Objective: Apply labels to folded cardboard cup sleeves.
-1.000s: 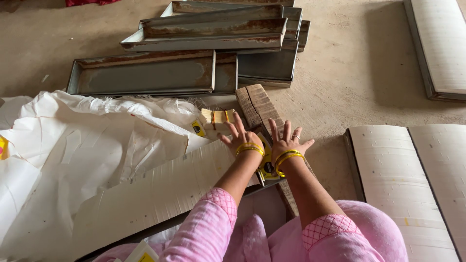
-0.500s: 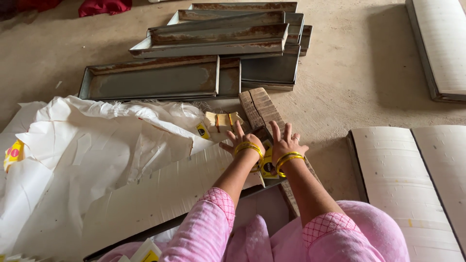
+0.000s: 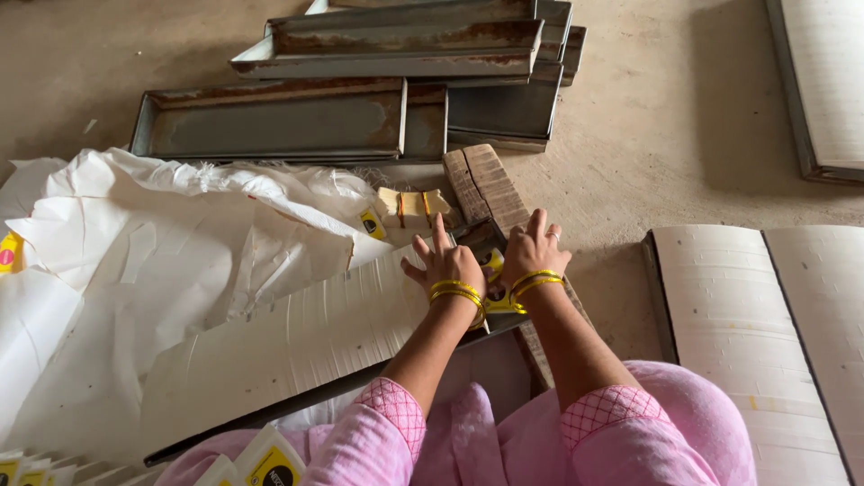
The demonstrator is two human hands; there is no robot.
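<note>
Both hands lie flat side by side, the left hand (image 3: pixel 447 264) and the right hand (image 3: pixel 533 253), with only a thin gap between them; right in front, a wooden block (image 3: pixel 486 187) and small yellow bars (image 3: pixel 412 206) block the way; past those, metal trays (image 3: pixel 279 121) sit stacked; white paper (image 3: pixel 171 261) covers the floor to the left; a white slab (image 3: pixel 756 315) fills the right; bare floor (image 3: pixel 648 153) lies open ahead to the right.
</note>
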